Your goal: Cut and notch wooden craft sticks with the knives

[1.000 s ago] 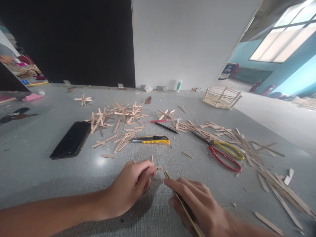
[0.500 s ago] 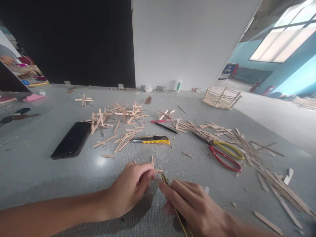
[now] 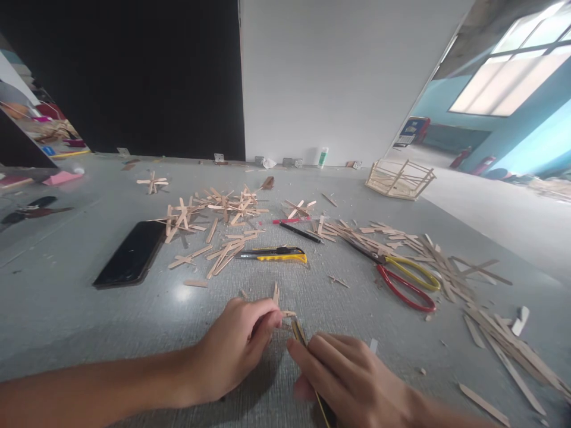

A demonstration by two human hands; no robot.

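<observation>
- Wooden stick piece (image 3: 281, 311) pinched in the fingertips of the left hand (image 3: 236, 348), low on the grey tabletop (image 3: 66, 309), near the front and about in the middle.
- Left grip closed tight on the stick piece, thumb and fingers curled in.
- Right hand (image 3: 352, 380) just beside the left hand, grip wrapped shut round a thin tool (image 3: 298, 330), dark with a yellow edge.
- Tip of the thin tool right at the stick piece; touching or not, hard to tell.
- Yellow knife (image 3: 276, 255) lying flat, a bit past both hands.
- Black phone (image 3: 131, 252) flat on the left side.
- Scissors (image 3: 408, 279) on the right, one handle red and one yellow, blades partly under loose sticks.
- Black pen (image 3: 301, 232) and red pen (image 3: 288, 219) behind the yellow knife.
- Big pile of sticks (image 3: 223, 208) further back, many glued into crosses.
- Stick frame (image 3: 399, 177) far back on the right.
- Glue bottle (image 3: 323, 156) standing up by the white wall.
</observation>
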